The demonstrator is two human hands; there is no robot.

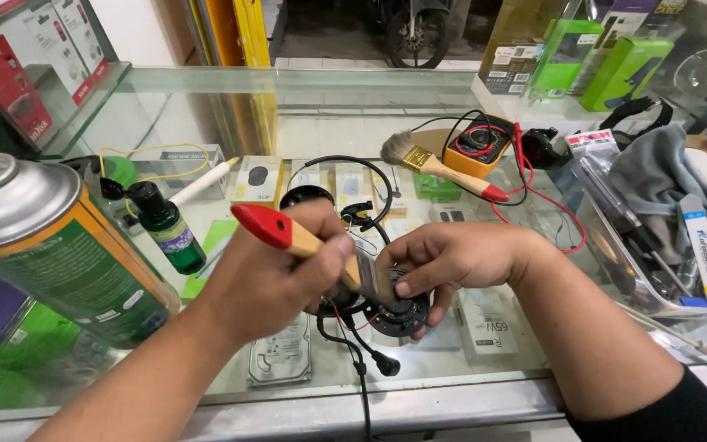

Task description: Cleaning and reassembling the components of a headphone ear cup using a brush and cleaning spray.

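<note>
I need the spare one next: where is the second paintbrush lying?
In the head view, the second paintbrush lies on the glass counter beyond the hands, right of centre, touching the orange multimeter.

The left hand (276, 278) gripped a paintbrush (304, 241) with a wooden handle and red tip, its bristles pressed against a round black device (398, 315) on the glass counter (452, 376). The right hand (452, 258) steadied that device, fingers on its top edge. Black cables (358, 352) trailed from it, apparently attached. A second brush (439, 168) lay near an orange multimeter (480, 143); a spray can (51, 245) stood at left.
</note>
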